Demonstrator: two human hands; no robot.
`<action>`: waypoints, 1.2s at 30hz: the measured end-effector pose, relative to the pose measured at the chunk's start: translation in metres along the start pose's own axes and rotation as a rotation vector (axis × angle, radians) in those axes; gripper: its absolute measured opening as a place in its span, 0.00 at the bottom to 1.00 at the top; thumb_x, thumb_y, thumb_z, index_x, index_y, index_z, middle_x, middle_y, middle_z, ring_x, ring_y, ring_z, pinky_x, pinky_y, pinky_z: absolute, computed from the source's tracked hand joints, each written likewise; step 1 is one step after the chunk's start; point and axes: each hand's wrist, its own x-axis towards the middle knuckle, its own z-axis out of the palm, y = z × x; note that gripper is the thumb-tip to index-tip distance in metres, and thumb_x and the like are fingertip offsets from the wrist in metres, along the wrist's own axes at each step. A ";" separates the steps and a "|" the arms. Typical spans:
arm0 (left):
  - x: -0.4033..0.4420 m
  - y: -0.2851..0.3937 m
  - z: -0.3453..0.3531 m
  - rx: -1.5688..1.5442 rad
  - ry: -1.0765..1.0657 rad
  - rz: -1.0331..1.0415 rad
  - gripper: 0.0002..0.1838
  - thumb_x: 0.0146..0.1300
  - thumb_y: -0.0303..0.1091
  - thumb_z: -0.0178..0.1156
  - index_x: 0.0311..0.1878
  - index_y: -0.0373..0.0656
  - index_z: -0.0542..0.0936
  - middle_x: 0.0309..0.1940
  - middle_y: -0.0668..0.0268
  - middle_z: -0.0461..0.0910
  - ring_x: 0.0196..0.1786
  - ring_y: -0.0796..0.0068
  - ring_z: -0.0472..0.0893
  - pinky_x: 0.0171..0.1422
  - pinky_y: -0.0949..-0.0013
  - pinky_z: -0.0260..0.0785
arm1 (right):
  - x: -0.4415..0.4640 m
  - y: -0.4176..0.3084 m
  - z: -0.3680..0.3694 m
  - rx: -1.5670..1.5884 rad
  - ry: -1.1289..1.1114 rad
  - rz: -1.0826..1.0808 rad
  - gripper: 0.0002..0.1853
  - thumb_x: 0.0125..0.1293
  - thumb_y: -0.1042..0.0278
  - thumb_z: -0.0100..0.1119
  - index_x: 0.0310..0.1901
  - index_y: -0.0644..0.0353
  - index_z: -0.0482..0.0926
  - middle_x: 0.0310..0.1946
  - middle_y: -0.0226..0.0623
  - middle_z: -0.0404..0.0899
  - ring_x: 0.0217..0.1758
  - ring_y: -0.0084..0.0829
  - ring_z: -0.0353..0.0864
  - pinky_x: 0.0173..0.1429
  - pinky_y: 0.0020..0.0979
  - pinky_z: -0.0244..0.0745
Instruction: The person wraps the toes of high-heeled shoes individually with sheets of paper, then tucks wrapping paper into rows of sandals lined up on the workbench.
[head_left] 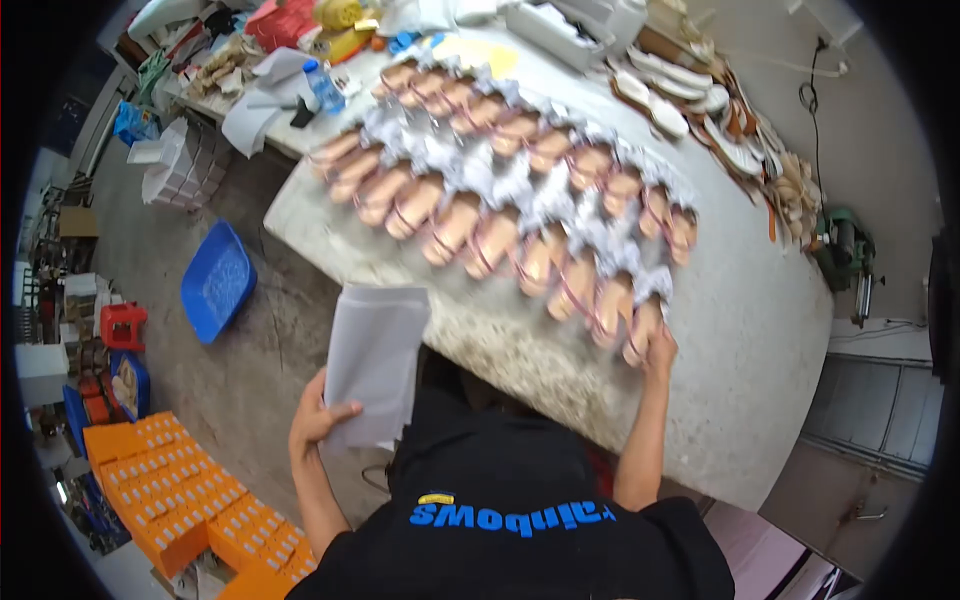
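Note:
My left hand (322,412) grips a stack of thin white paper sheets (375,355), with the thumb lying across the front. At the right end of the nearer row of sandals, my right hand (655,348) touches the last sandal (640,330); its fingers are partly hidden, so its grip cannot be made out. Two slanting rows of sandals with tan insoles and thin dark pink straps lie on the pale worktable (740,370). Crumpled white tissue paper (550,200) sticks up at the far ends of the sandals, between the rows and behind them.
A water bottle (323,88), papers and cloths lie at the back left. Shoe soles (650,105) are piled at the back right, near a green machine (845,245). On the floor at left are a blue basin (218,282) and orange boxes (190,490).

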 end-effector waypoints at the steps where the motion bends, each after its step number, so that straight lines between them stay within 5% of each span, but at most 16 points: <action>1: 0.019 0.008 -0.014 -0.016 -0.031 0.018 0.36 0.45 0.20 0.69 0.64 0.36 0.74 0.52 0.58 0.82 0.49 0.67 0.80 0.58 0.66 0.73 | -0.003 -0.002 0.001 0.018 0.002 0.028 0.19 0.68 0.71 0.54 0.58 0.67 0.78 0.39 0.37 0.82 0.34 0.24 0.77 0.37 0.22 0.72; 4: 0.075 0.046 -0.046 -0.121 -0.179 -0.019 0.39 0.43 0.21 0.74 0.64 0.35 0.74 0.54 0.58 0.82 0.50 0.67 0.80 0.57 0.67 0.73 | -0.017 -0.009 0.006 0.076 0.074 0.052 0.19 0.70 0.68 0.55 0.60 0.67 0.78 0.40 0.36 0.82 0.35 0.24 0.77 0.36 0.20 0.72; 8: 0.158 0.108 -0.037 -0.298 -0.383 0.041 0.37 0.44 0.23 0.75 0.62 0.34 0.75 0.51 0.58 0.83 0.48 0.68 0.81 0.55 0.68 0.75 | -0.063 0.006 -0.014 0.050 0.452 0.040 0.17 0.70 0.68 0.55 0.57 0.66 0.77 0.38 0.36 0.81 0.33 0.24 0.76 0.35 0.21 0.71; 13: 0.278 0.180 0.072 -0.784 -0.481 0.167 0.31 0.54 0.21 0.69 0.62 0.35 0.72 0.50 0.54 0.82 0.45 0.65 0.84 0.52 0.67 0.79 | -0.124 0.075 -0.008 -0.046 0.728 0.162 0.14 0.70 0.68 0.55 0.53 0.66 0.77 0.35 0.36 0.79 0.31 0.25 0.74 0.34 0.23 0.70; 17: 0.403 0.245 0.163 -1.114 -0.391 0.124 0.22 0.59 0.24 0.67 0.55 0.25 0.74 0.44 0.52 0.82 0.39 0.63 0.84 0.45 0.66 0.82 | -0.158 0.109 0.015 -0.155 0.803 0.251 0.12 0.71 0.67 0.55 0.50 0.66 0.77 0.33 0.37 0.78 0.30 0.26 0.73 0.33 0.24 0.69; 22: 0.587 0.269 0.254 -1.061 -0.230 0.342 0.27 0.62 0.32 0.67 0.59 0.24 0.71 0.49 0.47 0.81 0.47 0.61 0.83 0.54 0.65 0.79 | -0.193 0.119 0.046 -0.308 0.887 0.326 0.10 0.71 0.67 0.56 0.46 0.66 0.77 0.30 0.37 0.77 0.28 0.26 0.71 0.32 0.26 0.68; 23: 0.614 0.263 0.266 -1.009 -0.238 0.161 0.28 0.63 0.32 0.67 0.60 0.24 0.71 0.50 0.47 0.80 0.47 0.61 0.83 0.55 0.65 0.78 | -0.196 0.118 0.054 -0.336 0.896 0.330 0.10 0.71 0.67 0.56 0.45 0.66 0.77 0.30 0.37 0.76 0.27 0.26 0.71 0.32 0.26 0.68; 25: 0.619 0.246 0.285 -0.949 -0.231 -0.046 0.28 0.63 0.33 0.68 0.61 0.25 0.71 0.51 0.47 0.80 0.47 0.61 0.83 0.56 0.64 0.78 | -0.197 0.112 0.068 -0.391 0.900 0.328 0.10 0.71 0.67 0.56 0.43 0.66 0.77 0.29 0.37 0.76 0.27 0.27 0.70 0.31 0.27 0.68; 27: 0.537 0.235 0.283 -0.021 0.030 0.505 0.29 0.64 0.32 0.67 0.64 0.29 0.69 0.53 0.49 0.80 0.49 0.62 0.84 0.57 0.64 0.77 | -0.198 0.105 0.083 -0.433 0.880 0.319 0.10 0.71 0.66 0.56 0.42 0.66 0.76 0.27 0.37 0.75 0.26 0.27 0.69 0.31 0.27 0.67; 30: 0.448 0.215 0.236 -0.346 -0.579 0.440 0.25 0.69 0.28 0.62 0.67 0.38 0.69 0.52 0.52 0.81 0.47 0.68 0.84 0.53 0.72 0.77 | -0.183 0.092 0.100 -0.465 0.836 0.250 0.10 0.71 0.66 0.56 0.40 0.66 0.76 0.26 0.37 0.74 0.25 0.28 0.68 0.30 0.28 0.67; 36: 0.362 0.200 0.115 -0.306 -0.117 0.493 0.14 0.72 0.28 0.58 0.58 0.34 0.76 0.40 0.59 0.83 0.40 0.72 0.82 0.48 0.74 0.75 | -0.191 0.072 0.115 -0.556 0.701 0.043 0.11 0.71 0.66 0.57 0.35 0.66 0.76 0.22 0.37 0.72 0.22 0.28 0.66 0.28 0.30 0.65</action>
